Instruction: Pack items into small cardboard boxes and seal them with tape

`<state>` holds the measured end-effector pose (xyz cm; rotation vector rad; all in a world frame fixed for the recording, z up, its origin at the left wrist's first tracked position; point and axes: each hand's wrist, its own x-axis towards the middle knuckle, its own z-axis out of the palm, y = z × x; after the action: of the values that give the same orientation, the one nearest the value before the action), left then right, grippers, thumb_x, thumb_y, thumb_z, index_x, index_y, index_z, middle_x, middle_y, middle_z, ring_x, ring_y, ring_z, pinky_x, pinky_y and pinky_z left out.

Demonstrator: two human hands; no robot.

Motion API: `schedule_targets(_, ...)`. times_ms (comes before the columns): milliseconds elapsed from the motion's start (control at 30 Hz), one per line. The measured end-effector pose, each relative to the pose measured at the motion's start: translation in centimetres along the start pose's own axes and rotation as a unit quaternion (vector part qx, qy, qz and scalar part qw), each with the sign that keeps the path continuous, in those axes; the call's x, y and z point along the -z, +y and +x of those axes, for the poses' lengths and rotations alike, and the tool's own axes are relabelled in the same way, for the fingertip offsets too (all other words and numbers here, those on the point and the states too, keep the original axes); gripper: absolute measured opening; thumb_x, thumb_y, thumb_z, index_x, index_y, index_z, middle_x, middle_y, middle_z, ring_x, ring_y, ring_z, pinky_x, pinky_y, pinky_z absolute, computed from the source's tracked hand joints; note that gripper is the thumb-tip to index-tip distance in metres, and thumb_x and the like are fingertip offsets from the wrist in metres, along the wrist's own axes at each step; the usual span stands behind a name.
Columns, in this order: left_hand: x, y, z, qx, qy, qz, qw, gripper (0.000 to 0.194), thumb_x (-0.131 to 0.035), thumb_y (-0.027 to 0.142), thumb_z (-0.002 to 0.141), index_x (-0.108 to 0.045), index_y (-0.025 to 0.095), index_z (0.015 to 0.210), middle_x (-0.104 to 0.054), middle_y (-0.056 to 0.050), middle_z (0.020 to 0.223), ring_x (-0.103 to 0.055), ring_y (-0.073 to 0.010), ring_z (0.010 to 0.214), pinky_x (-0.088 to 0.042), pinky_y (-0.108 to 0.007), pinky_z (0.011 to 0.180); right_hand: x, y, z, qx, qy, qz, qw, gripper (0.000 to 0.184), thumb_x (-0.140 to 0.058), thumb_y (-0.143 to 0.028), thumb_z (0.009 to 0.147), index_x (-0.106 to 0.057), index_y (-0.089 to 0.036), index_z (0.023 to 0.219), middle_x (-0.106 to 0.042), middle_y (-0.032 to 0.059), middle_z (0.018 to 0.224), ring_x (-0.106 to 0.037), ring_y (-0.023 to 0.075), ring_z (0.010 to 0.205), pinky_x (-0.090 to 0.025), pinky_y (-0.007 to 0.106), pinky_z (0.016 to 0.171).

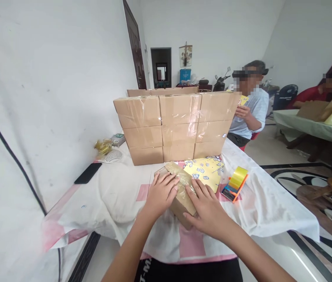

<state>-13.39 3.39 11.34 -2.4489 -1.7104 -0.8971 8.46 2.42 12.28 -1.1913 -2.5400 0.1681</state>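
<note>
While under left grip [160,192] and right grip [207,205] — taped carton [183,197], contents hidden.

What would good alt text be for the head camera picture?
A person's left hand and right hand rest on a taped cardboard box on a cloth-covered table, before stacked cardboard boxes; a tape dispenser sits to the right.

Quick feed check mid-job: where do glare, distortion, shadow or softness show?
Head view: bright glare streaks the taped stack, with smaller glints on the box under the left hand and right hand; head view: the stack flares upward, probably wide-angle stretch; head view: soft light, faint shadows; head view: far doorway looks soft.
</note>
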Motion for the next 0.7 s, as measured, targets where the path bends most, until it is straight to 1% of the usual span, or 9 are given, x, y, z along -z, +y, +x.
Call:
schedule_targets(100,-0.3,0.1,-0.9,0.015,0.014,-0.008,1.000,0.041,-0.037,0.029,0.105,-0.063,0.029,0.137,-0.061,-0.004,0.147,-0.050,-0.0276,0.140,-0.022,-0.059,0.124,0.5,-0.2,0.4,0.000,-0.053,-0.007,0.999,0.082,-0.065,-0.050,0.088,-0.041,-0.014,0.157,-0.021,0.0223,0.167,-0.014,0.0430,0.157,-0.019,0.069,0.122)
schedule_targets(167,-0.4,0.0,-1.4,0.006,0.019,-0.017,1.000,0.042,-0.036,0.030,0.106,-0.062,0.029,0.139,-0.058,-0.005,0.150,-0.048,-0.0273,0.141,-0.021,-0.059,0.124,1.3,0.0,0.6,0.001,-0.077,0.001,0.997,0.083,-0.064,-0.051,0.089,-0.037,-0.015,0.159,-0.016,0.0218,0.168,-0.011,0.0424,0.157,-0.017,0.068,0.123)
schedule_targets(233,-0.6,-0.2,-1.8,-0.011,0.026,-0.031,0.999,0.041,-0.036,0.031,0.106,-0.063,0.029,0.137,-0.056,-0.005,0.152,-0.047,-0.0264,0.140,-0.017,-0.059,0.125,2.0,0.2,0.6,0.000,-0.091,0.012,0.996,0.085,-0.064,-0.052,0.089,-0.034,-0.018,0.161,-0.013,0.0190,0.170,-0.009,0.0408,0.158,-0.016,0.066,0.123)
schedule_targets(300,-0.8,-0.5,-2.2,-0.026,0.037,-0.046,0.998,0.039,-0.038,0.032,0.106,-0.065,0.029,0.133,-0.059,-0.005,0.149,-0.049,-0.0255,0.138,-0.013,-0.060,0.125,2.3,0.4,0.6,-0.004,-0.098,0.019,0.995,0.087,-0.065,-0.052,0.088,-0.032,-0.021,0.161,-0.011,0.0159,0.170,-0.008,0.0387,0.158,-0.014,0.064,0.125)
schedule_targets(400,-1.1,-1.0,-2.6,-0.046,0.052,-0.068,0.995,0.034,-0.043,0.033,0.105,-0.070,0.029,0.126,-0.069,-0.003,0.136,-0.054,-0.0244,0.132,-0.010,-0.062,0.125,2.3,0.6,0.6,-0.007,-0.097,0.025,0.995,0.089,-0.068,-0.052,0.085,-0.034,-0.021,0.161,-0.012,0.0139,0.171,-0.009,0.0368,0.159,-0.012,0.061,0.126)
schedule_targets(500,-1.2,-1.2,-3.0,-0.060,0.067,-0.081,0.993,0.029,-0.048,0.033,0.104,-0.073,0.030,0.119,-0.075,-0.001,0.125,-0.058,-0.0236,0.129,-0.011,-0.061,0.126,1.8,0.9,0.6,0.002,-0.074,0.037,0.997,0.089,-0.071,-0.050,0.082,-0.037,-0.022,0.159,-0.016,0.0136,0.171,-0.013,0.0367,0.158,-0.014,0.061,0.126)
schedule_targets(567,-1.3,-1.1,-3.3,-0.061,0.084,-0.079,0.992,0.027,-0.050,0.032,0.103,-0.074,0.031,0.117,-0.076,-0.001,0.122,-0.058,-0.0241,0.129,-0.012,-0.061,0.126,1.2,1.3,0.4,0.001,-0.040,0.049,0.998,0.091,-0.074,-0.048,0.078,-0.039,-0.025,0.158,-0.018,0.0127,0.171,-0.013,0.0382,0.158,-0.016,0.063,0.125)
schedule_targets(633,-1.6,-0.7,-3.9,-0.047,0.112,-0.070,0.990,0.027,-0.051,0.030,0.103,-0.074,0.030,0.118,-0.076,-0.001,0.121,-0.055,-0.0263,0.132,-0.010,-0.064,0.126,0.1,1.8,0.0,-0.018,0.028,0.075,0.997,0.097,-0.077,-0.048,0.076,-0.034,-0.027,0.160,-0.012,0.0125,0.172,-0.009,0.0394,0.158,-0.019,0.063,0.124)
schedule_targets(700,-2.0,-0.3,-4.8,-0.019,0.154,-0.053,0.986,0.029,-0.052,0.028,0.102,-0.073,0.030,0.121,-0.074,-0.004,0.126,-0.052,-0.0294,0.133,-0.011,-0.066,0.124,-1.5,2.5,-0.5,-0.046,0.105,0.129,0.985,0.108,-0.078,-0.050,0.076,-0.019,-0.029,0.164,-0.002,0.0137,0.173,-0.005,0.0390,0.159,-0.021,0.063,0.123)
